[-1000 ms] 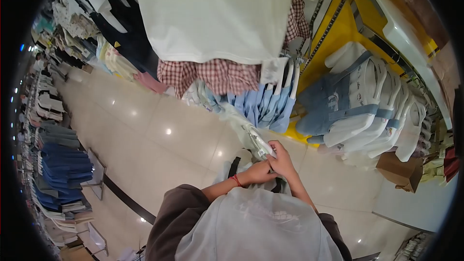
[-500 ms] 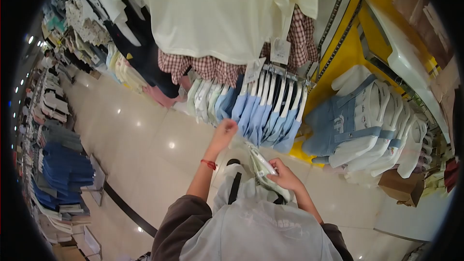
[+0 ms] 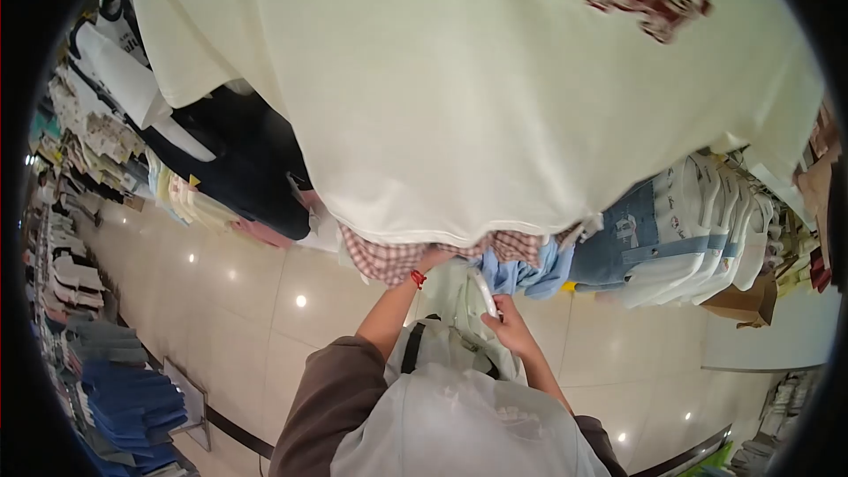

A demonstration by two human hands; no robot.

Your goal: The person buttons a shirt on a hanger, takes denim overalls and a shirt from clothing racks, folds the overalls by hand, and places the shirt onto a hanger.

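Observation:
My right hand (image 3: 511, 327) grips the end of a white hanger (image 3: 483, 290) close to my body. A pale green garment (image 3: 458, 302) hangs with it, in front of my light grey top. My left hand (image 3: 433, 260), below a red bracelet on the wrist, reaches forward under the hem of a large cream T-shirt (image 3: 459, 115) with a dark red print. Red-and-white checked cloth (image 3: 384, 254) below the hem partly covers this hand, and its fingers are hidden. Just beyond the hanger are light blue garments (image 3: 530, 267), mostly behind the T-shirt.
White-and-blue garments (image 3: 671, 230) hang on the right, above a cardboard box (image 3: 745, 300). Dark clothes (image 3: 238, 159) hang to the left of the T-shirt. Folded blue clothes (image 3: 132, 406) lie at the lower left beside the tiled floor (image 3: 309, 336).
My view has come closer to the cream T-shirt, which now covers most of the light blue row. My left hand has gone forward under its hem; my right hand keeps the hanger.

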